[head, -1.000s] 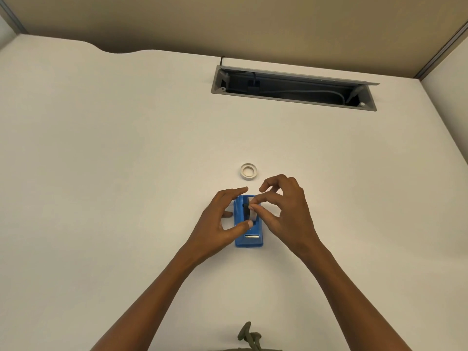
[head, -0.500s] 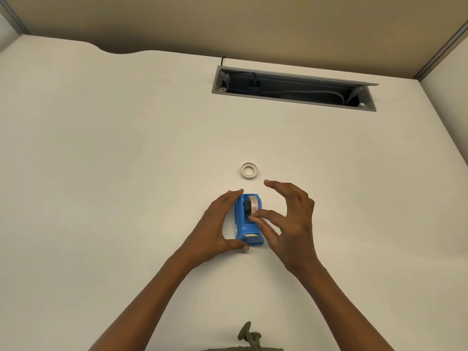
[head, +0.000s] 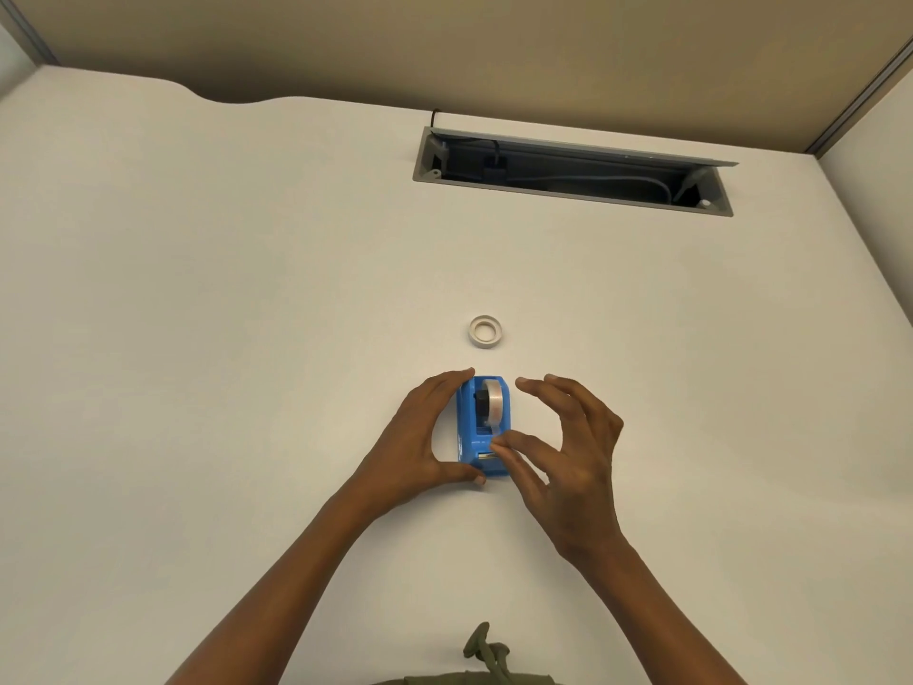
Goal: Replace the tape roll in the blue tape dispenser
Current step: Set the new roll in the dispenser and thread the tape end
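We found the blue tape dispenser (head: 467, 430) on the tabletop (head: 247, 338), with a tape roll (head: 494, 405) seated in it. The left hand (head: 420, 437) gripped it end to end. The right hand (head: 568, 452) was spread, grasping nothing, its thumb touching near the cutter. We judged the dispenser light, rigid, slippery plastic, best held by its side walls.

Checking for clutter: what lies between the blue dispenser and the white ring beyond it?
Nothing. The head view shows only bare white desk between the dispenser and the ring.

A white desk (head: 197, 338) carries blue tape dispenser (head: 467, 440), white ring (head: 485, 331).
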